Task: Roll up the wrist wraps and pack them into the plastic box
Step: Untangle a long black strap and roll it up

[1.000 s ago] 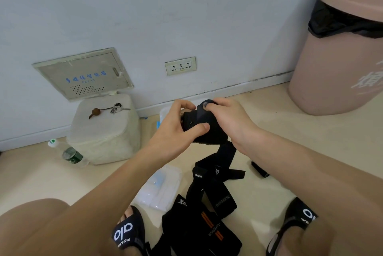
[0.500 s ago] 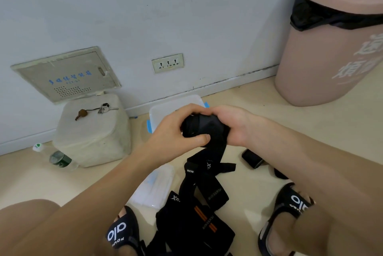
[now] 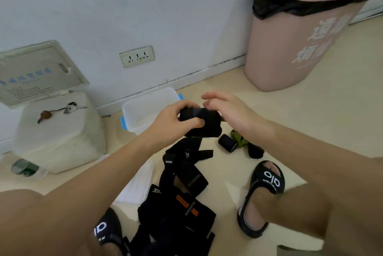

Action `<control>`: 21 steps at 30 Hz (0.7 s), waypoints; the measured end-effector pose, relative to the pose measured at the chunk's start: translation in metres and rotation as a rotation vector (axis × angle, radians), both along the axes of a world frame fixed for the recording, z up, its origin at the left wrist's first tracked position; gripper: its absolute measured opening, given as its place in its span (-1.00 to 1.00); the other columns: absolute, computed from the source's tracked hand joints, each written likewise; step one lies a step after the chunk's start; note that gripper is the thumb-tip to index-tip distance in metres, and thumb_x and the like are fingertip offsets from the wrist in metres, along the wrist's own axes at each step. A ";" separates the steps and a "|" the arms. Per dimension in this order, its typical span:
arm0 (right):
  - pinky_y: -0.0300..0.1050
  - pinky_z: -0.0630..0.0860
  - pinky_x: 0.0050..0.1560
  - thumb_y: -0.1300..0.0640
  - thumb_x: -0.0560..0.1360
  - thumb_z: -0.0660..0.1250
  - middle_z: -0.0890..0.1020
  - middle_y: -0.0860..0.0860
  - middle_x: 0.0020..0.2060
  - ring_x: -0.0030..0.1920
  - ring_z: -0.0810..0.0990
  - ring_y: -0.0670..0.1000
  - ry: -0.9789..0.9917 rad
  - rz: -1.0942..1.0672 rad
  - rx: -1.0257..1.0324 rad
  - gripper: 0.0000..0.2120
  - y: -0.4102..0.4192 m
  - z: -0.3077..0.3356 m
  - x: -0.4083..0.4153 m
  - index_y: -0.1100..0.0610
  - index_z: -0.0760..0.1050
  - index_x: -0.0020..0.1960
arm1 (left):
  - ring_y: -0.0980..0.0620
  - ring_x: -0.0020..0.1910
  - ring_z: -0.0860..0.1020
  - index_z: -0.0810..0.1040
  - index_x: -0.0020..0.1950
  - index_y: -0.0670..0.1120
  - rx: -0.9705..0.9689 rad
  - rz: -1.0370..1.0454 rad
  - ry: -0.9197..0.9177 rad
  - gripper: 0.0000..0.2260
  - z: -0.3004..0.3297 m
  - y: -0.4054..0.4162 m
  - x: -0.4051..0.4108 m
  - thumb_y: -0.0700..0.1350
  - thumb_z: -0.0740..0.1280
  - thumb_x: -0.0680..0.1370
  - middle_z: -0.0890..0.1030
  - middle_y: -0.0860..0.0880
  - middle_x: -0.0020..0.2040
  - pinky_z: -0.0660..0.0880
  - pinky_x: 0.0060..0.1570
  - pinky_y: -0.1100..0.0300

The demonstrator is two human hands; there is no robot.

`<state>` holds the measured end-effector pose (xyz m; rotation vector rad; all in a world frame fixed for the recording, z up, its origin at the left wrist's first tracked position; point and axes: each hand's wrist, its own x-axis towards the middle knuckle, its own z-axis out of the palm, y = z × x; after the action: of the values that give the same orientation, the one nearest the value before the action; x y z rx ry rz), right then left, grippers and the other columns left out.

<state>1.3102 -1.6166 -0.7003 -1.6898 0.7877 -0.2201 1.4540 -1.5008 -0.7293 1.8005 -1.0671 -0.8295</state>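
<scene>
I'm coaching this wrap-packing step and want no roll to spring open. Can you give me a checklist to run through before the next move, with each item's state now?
1. Left hand grips the wrap roll: ok.
2. Right hand grips the roll: not ok, fingers loose beside it.
3. Wrap fully rolled: not ok, tail hangs down.
4. Plastic box open: ok.
5. Lid away from the box: ok.
6. Closure fastened: cannot tell.

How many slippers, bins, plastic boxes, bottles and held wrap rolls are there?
Slippers: 2
Pink bin: 1
Plastic box: 1
Bottle: 1
Wrap roll gripped by the left hand: 1
Total: 6
</scene>
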 end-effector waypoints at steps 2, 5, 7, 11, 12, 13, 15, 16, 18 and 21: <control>-0.25 0.58 -0.05 0.28 0.50 0.36 0.60 -0.06 0.12 0.03 0.60 -0.18 0.011 0.230 -0.156 -0.62 0.006 -0.004 -0.014 0.02 0.53 0.28 | 0.19 -0.13 0.63 0.65 0.11 -0.01 0.053 0.000 0.105 -0.79 -0.004 -0.004 0.000 -0.14 0.49 0.49 0.66 0.02 -0.05 0.52 -0.18 0.33; -0.17 0.54 -0.15 0.17 0.34 0.54 0.52 -0.05 0.06 -0.05 0.55 -0.18 0.124 0.354 -0.388 -0.52 0.005 -0.034 -0.022 0.03 0.49 0.21 | -0.03 0.02 0.69 0.63 0.19 -0.09 0.174 -0.066 0.358 -0.73 -0.015 -0.008 -0.003 -0.21 0.48 0.50 0.68 -0.11 0.07 0.61 -0.03 0.17; -0.08 0.56 0.02 0.02 0.31 0.57 0.52 -0.06 0.11 0.07 0.54 -0.08 0.205 0.319 -0.488 -0.42 -0.001 -0.059 -0.021 0.00 0.45 0.27 | -0.05 0.03 0.70 0.58 0.25 -0.13 0.237 -0.074 0.435 -0.70 -0.026 -0.014 -0.009 -0.26 0.47 0.52 0.65 -0.17 0.13 0.62 -0.04 0.16; 0.04 0.57 0.05 -0.02 0.34 0.57 0.54 0.00 0.06 0.03 0.55 0.04 0.339 0.318 -0.574 -0.46 -0.022 -0.095 -0.014 0.10 0.46 0.21 | -0.03 0.15 0.65 0.41 0.42 -0.04 0.341 -0.036 0.443 -0.53 -0.055 -0.030 -0.018 -0.13 0.47 0.55 0.56 -0.07 0.27 0.65 0.13 0.04; 0.07 0.57 0.01 -0.03 0.34 0.57 0.54 0.02 0.04 -0.01 0.56 0.05 0.386 0.310 -0.574 -0.48 -0.030 -0.104 -0.012 0.12 0.46 0.17 | -0.03 0.18 0.63 0.33 0.48 0.01 0.369 -0.019 0.426 -0.47 -0.065 -0.033 -0.017 -0.06 0.46 0.57 0.55 -0.03 0.30 0.62 0.19 0.00; 0.06 0.57 -0.05 -0.03 0.34 0.58 0.55 0.03 0.02 -0.03 0.56 0.07 0.436 0.289 -0.563 -0.50 -0.040 -0.116 -0.011 0.13 0.46 0.14 | -0.03 0.21 0.62 0.27 0.53 0.05 0.404 0.007 0.410 -0.43 -0.076 -0.036 -0.015 0.01 0.44 0.58 0.54 -0.01 0.32 0.60 0.23 -0.01; -0.04 0.49 -0.19 -0.03 0.33 0.59 0.56 0.06 0.00 -0.05 0.56 0.08 0.517 0.225 -0.524 -0.50 -0.059 -0.145 -0.013 0.16 0.46 0.11 | -0.03 0.24 0.57 0.24 0.57 0.04 0.489 0.036 0.309 -0.40 -0.100 -0.038 -0.008 0.09 0.39 0.60 0.52 -0.01 0.36 0.54 0.27 0.02; -0.07 0.46 -0.21 -0.02 0.33 0.60 0.56 0.07 0.01 -0.05 0.56 0.08 0.551 0.185 -0.487 -0.49 -0.067 -0.163 -0.015 0.17 0.46 0.11 | -0.04 0.26 0.55 0.24 0.57 0.03 0.539 0.021 0.214 -0.40 -0.116 -0.037 -0.003 0.10 0.38 0.60 0.50 -0.02 0.37 0.51 0.28 0.04; -0.08 0.50 -0.12 -0.01 0.34 0.60 0.56 0.11 0.08 0.01 0.56 0.09 0.612 0.101 -0.411 -0.43 -0.083 -0.202 -0.021 0.20 0.46 0.20 | -0.03 0.28 0.52 0.30 0.55 0.00 0.617 -0.026 0.032 -0.44 -0.148 -0.031 0.007 0.06 0.39 0.60 0.49 -0.04 0.38 0.46 0.30 0.10; -0.08 0.51 0.02 -0.05 0.37 0.58 0.50 0.17 0.20 0.06 0.54 0.13 0.712 -0.002 -0.352 -0.37 -0.098 -0.257 -0.029 0.23 0.44 0.28 | 0.02 0.28 0.49 0.38 0.51 -0.02 0.671 -0.084 -0.119 -0.51 -0.192 -0.017 0.019 -0.06 0.40 0.59 0.50 -0.04 0.39 0.42 0.23 0.22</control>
<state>1.2811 -1.7144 -0.9576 -2.1296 1.3290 0.2803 1.4726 -1.5176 -0.9210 2.3925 -1.0124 -1.2476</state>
